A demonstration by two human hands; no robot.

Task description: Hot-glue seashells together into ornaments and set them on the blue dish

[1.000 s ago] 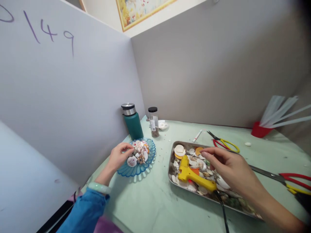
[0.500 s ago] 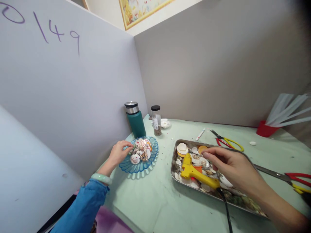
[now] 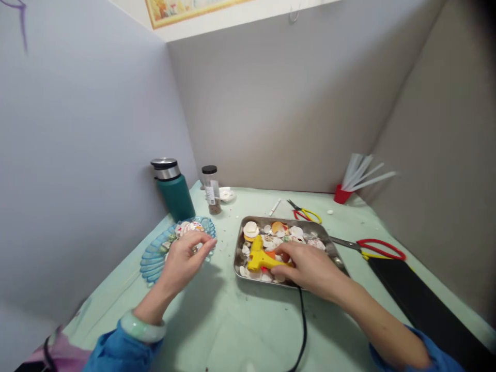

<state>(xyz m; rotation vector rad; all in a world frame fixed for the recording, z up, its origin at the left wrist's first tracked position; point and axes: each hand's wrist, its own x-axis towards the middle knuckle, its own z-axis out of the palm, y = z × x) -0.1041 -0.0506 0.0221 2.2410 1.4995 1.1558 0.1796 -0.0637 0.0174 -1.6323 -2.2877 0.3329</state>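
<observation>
Across the pale green desk [image 3: 236, 320], your right hand [image 3: 312, 263] is at the handle of the yellow glue gun [image 3: 256, 257], which lies on its side on top of the mixed shells [image 3: 296, 231] filling the metal tray [image 3: 238, 250]. Your right grip is narrow, with the thumb along the near side of the handle and the fingers beyond it; you cannot tell from this angle whether it is squeezed tight. A black cord [image 3: 304, 330] runs from under your palm over the tray's near edge onto the desk.

Your left hand [image 3: 183, 262] hangs in front of the blue scalloped plate [image 3: 154, 258], hiding part of it and of the decorated pile [image 3: 189, 227] on it. That grip is narrow too, thumb and forefinger tips close together; whether something tiny sits between them cannot be told. A pale green bangle [image 3: 141, 328] circles that wrist.

Just behind the plate stands a teal bottle [image 3: 176, 196], with a black-lidded jar [image 3: 212, 191] near it. Right of the tray lie the large scissors [image 3: 382, 248], red and yellow at the handles. Farther back, a red cup [image 3: 342, 195] holds translucent sticks [image 3: 360, 175].
</observation>
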